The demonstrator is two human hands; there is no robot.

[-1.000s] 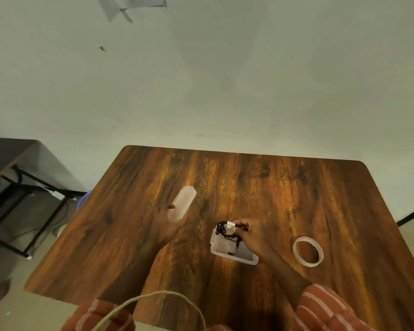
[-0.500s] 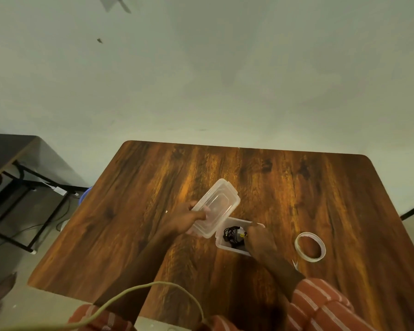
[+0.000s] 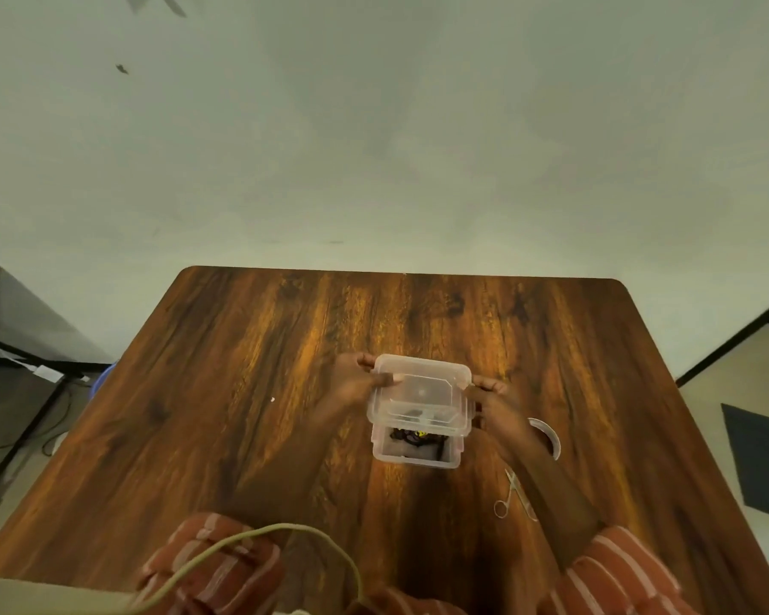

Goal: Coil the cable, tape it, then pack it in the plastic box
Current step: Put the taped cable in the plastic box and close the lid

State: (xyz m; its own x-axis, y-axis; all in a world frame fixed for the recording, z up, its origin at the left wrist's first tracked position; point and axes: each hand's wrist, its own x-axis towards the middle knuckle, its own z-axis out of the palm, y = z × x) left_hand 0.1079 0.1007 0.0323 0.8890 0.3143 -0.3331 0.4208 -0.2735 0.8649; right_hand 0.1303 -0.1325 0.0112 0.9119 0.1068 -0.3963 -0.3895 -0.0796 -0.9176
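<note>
you have two hands on one clear lid, near the middle of the frame. your left hand pinches the lid's left edge, thumb on top. your right hand grips the right edge with fingers curled. the lid sits over one box, tilted, with the near side open. one black cable lies coiled inside the box. to the right, on the table, lie one tape roll and one pair of scissors.
</note>
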